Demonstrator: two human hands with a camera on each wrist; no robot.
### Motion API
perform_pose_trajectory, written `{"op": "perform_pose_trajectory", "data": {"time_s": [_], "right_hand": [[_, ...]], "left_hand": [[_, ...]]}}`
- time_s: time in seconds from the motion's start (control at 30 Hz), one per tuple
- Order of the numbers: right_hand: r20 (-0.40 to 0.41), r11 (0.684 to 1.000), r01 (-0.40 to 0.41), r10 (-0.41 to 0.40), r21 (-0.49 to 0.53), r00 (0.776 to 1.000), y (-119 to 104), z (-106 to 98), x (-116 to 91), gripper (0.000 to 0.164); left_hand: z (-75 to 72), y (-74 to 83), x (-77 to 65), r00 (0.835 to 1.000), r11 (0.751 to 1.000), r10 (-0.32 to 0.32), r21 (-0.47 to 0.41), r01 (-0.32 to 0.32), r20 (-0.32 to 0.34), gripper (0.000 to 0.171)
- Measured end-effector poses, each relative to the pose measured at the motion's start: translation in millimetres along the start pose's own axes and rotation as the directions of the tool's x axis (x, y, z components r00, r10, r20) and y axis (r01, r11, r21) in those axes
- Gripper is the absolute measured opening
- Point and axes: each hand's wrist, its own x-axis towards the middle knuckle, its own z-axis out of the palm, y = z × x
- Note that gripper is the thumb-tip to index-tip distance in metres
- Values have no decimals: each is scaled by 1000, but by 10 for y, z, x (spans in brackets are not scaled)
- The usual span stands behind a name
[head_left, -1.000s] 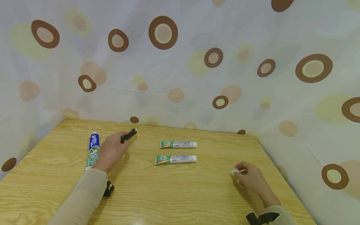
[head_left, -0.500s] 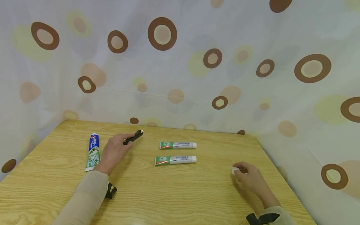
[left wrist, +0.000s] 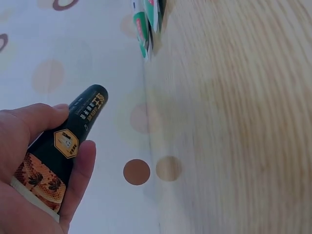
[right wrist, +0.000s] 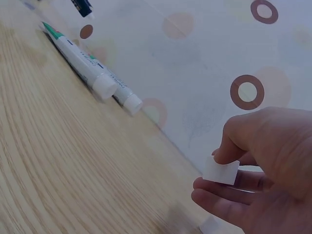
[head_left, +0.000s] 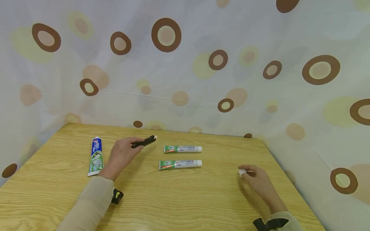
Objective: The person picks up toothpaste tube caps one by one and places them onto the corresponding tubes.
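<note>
Holding a dark, tapered tube with gold lettering and an orange honeycomb print [left wrist: 63, 148] up off the wood-grain table [head_left: 173, 199]. My left hand [head_left: 122, 155] is clamped round it, thumb one side, fingers the other, wide end back in my palm, probably for a steadier hold. Narrow end points at two slim white-and-green toothpaste tubes [head_left: 185, 164] just to its right. Those lie parallel and apart, white caps [right wrist: 105, 87] both facing right, so I'd guess that's deliberate. Well over on the right, my right hand [head_left: 258, 181] pinches a tiny flat-sided white piece [right wrist: 222, 171]. No clue what it is, but thumb and fingers seem plenty for something that small. Blue-and-green printed tube [head_left: 96, 157] lies left of my left hand, out of the way I suppose. Behind everything: pale backdrop with brown rings [head_left: 185, 83].
</note>
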Motion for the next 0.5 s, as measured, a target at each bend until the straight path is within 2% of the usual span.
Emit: {"op": "perform_pose_trajectory", "data": {"time_s": [0.23,0.33,0.5], "right_hand": [[38,981,5,-12,192,999,-30,24,32,43],[42,977,29,-39,213,998,-40,39,44,45],[41,970,62,-74,233,996,-78,54,56,44]], "left_hand": [[13,54,-19,1000,999,10,-50,-11,-17,27],[12,83,-19,1000,997,15,-74,-17,-20,25],[20,114,-28,998,991,59,-122,-63,-34,19]]}}
